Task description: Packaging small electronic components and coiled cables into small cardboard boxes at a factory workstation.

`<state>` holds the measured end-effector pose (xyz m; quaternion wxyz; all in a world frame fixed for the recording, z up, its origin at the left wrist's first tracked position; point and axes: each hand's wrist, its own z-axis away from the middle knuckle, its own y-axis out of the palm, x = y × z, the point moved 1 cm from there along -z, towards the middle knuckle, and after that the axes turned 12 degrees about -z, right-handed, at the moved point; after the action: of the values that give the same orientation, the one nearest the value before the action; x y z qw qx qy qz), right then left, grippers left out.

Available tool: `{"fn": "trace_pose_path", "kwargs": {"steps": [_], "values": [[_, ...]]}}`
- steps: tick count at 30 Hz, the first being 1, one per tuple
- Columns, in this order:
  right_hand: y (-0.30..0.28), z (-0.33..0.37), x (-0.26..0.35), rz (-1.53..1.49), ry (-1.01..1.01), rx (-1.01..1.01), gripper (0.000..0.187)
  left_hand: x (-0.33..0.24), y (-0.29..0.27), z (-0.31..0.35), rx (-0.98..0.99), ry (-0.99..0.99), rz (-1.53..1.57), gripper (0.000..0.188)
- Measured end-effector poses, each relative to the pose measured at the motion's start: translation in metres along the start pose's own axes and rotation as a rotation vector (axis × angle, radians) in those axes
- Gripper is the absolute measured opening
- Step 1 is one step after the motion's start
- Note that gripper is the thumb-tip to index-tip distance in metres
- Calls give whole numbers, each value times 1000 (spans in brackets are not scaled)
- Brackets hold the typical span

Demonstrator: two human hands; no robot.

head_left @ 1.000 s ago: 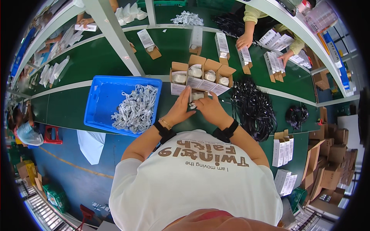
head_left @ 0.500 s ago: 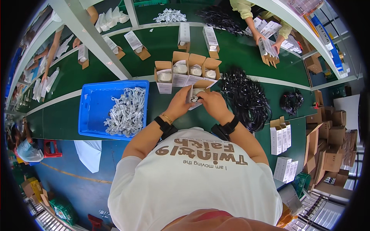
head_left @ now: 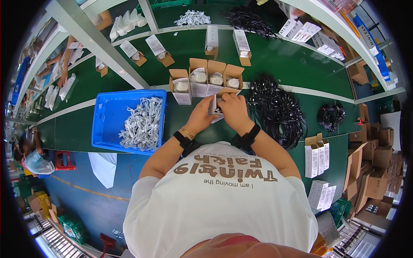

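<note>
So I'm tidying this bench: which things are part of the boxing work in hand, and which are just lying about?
In use:
- small white box held by left hand and right hand
- row of open boxes
- black cable pile

Lying about:
- blue bin of white cables
- upright white boxes
- brown cartons

blue bin (head_left: 109,124) of white cables (head_left: 142,124), left

Green worktable (head_left: 301,64), blue floor (head_left: 86,202), white beam (head_left: 99,41)

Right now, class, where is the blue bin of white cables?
In the head view, the blue bin sits on the green table, left of the left hand and beside the row of open boxes.
</note>
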<state>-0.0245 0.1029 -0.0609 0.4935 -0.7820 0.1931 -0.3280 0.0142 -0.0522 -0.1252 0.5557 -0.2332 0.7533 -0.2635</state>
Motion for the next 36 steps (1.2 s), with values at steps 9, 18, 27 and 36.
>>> {"fn": "trace_pose_path", "kwargs": {"steps": [9,18,27,36], "values": [[-7,19,7,-61,55,237,13,-2,14,0,-16,-23,1,76],[-83,61,-29,-385,60,-429,57,-78,-5,-41,-32,-194,454,69],[-99,204,-131,-958,691,-791,74,-179,84,-84,449,225,355,61],[-95,431,-215,-51,1394,-345,87,-119,103,-77,510,-21,194,49]]}}
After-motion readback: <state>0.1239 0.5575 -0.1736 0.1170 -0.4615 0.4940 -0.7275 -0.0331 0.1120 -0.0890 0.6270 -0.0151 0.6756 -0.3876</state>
